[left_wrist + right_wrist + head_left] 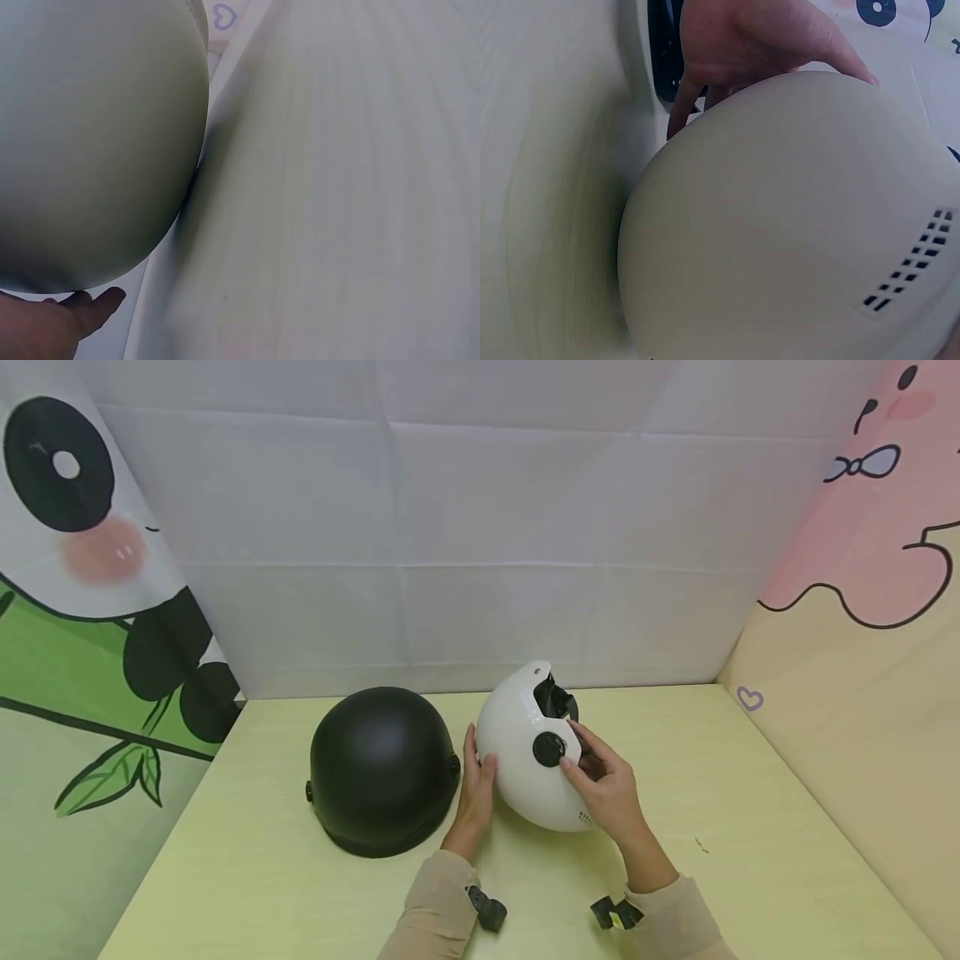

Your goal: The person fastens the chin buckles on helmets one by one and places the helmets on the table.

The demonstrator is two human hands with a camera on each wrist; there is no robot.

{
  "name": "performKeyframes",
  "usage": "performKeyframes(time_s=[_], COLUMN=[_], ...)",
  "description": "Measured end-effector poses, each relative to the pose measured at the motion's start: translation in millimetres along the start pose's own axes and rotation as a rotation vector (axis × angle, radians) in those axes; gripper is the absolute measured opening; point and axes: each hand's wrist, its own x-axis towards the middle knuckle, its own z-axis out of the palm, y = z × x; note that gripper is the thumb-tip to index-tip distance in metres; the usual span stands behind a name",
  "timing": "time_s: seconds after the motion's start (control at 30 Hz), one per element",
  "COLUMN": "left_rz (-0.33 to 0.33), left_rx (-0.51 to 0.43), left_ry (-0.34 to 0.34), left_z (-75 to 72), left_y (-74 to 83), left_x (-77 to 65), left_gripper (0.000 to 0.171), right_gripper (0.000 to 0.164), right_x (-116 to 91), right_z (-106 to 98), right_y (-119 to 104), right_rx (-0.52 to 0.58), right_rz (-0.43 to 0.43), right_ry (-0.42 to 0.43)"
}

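Observation:
A glossy white helmet (517, 768) with a round black knob (549, 749) on its side rests tilted on the table, its dark opening turned to the right. My left hand (476, 797) lies against the helmet's left side, fingers and thumb spread along the shell; in the left wrist view, its fingers (111, 298) touch the curved surface. With the right hand (611, 793) I grip the right edge, thumb beside the knob and other fingers partly hidden at the opening. The right wrist view shows small vent slots (907, 262) in the shell.
Close to the left of my left hand, a matte black helmet (382, 768) sits on the pale yellow table (262, 877). A white cloth wall (480, 510) stands at the back, with cartoon-printed panels on both sides. Black cameras are strapped to both wrists.

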Motion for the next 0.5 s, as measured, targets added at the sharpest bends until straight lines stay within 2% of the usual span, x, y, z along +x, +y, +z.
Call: performKeyframes(time_s=[0.13, 0.23, 0.33, 0.5], left_rz=[-0.004, 0.002, 0.016, 0.019], left_rx=[-0.004, -0.024, -0.042, -0.079], left_ry=[-0.018, -0.018, -0.005, 0.000], left_z=[1.7, 4.4, 7.3, 10.8], left_y=[-1.4, -1.4, -0.7, 2.4], left_x=[-0.5, -0.3, -0.5, -0.2], left_gripper=[0.065, 0.068, 0.072, 0.071], right_gripper=[0.045, 0.047, 0.048, 0.047], right_x=[-0.3, 0.4, 1.7, 2.0], right_z=[0.3, 0.7, 0.7, 0.5], right_y=[-0.3, 12.7, 29.1, 28.9], right_rx=[-0.019, -0.030, -0.066, -0.153], right_rz=[0.000, 0.004, -0.028, -0.127], right_ry=[-0.001, 0.006, 0.014, 0.048])
